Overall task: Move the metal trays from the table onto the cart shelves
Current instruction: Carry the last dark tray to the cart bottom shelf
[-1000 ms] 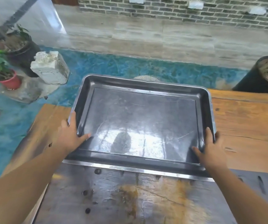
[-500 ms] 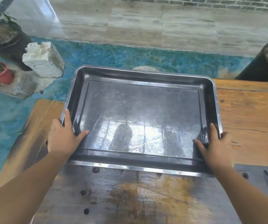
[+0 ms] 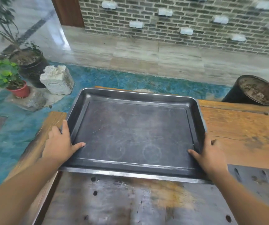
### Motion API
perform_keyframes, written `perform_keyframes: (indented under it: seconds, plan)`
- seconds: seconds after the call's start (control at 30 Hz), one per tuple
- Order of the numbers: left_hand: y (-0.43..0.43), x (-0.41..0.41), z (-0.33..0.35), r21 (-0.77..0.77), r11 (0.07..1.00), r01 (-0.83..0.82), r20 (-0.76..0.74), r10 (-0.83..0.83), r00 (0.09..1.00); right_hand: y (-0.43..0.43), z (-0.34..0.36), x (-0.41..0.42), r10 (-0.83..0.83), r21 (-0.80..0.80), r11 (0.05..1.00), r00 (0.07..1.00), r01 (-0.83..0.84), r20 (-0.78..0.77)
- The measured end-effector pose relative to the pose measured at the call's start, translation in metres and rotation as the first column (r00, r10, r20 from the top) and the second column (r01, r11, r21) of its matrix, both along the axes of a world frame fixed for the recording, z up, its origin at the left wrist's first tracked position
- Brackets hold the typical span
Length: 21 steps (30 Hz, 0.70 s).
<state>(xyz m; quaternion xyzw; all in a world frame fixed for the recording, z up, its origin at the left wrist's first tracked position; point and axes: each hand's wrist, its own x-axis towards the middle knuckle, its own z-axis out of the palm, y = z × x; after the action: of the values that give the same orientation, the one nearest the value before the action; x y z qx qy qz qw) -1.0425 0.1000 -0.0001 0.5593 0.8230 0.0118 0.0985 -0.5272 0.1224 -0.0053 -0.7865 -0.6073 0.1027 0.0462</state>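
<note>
- Wooden surface [image 3: 244, 135], orange-brown and worn, stretching to the right edge of view, its left end beside the blue floor [image 3: 9, 143].
- Flat grey metal sheet [image 3: 130, 203] with small holes and rust-coloured stains, lying over the near part of the surface.
- Dark metal tray [image 3: 135, 135], empty and scratched with faint ring marks, held level over the left end of the surface; far rim reaching past the surface's far edge, near rim overlapping the far edge of the grey sheet. Cannot tell whether resting or just lifted.
- Black pot [image 3: 253, 91] of soil beyond the far right edge of the surface; second dark pot [image 3: 31, 65] with a thin plant on the floor at far left.
- Pale carved stone block [image 3: 56, 80] on the floor beyond the far left corner of the surface.
- Left hand [image 3: 59, 145] closed on the tray's left rim, thumb inside on the tray bottom, fingers outside the rim.
- Right hand [image 3: 211, 155] gripping the tray's right rim likewise, thumb inside, fingers outside.
- Small red pot [image 3: 19, 90] with green leaves, left of the stone block.
</note>
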Motion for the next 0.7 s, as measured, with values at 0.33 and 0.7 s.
perform_keyframes:
  seconds: [0.33,0.7]
  plan:
    - [-0.146,-0.036,0.104,0.069,0.986,-0.150,-0.010,0.152,0.988,-0.047,0.092,-0.044,0.188,0.141,0.971,0.981,-0.193,0.045]
    - [-0.422,-0.048,0.153,0.150,0.788,-0.598,-0.032,0.608,0.793,-0.106,0.122,-0.175,0.602,0.155,0.786,0.798,-0.598,0.025]
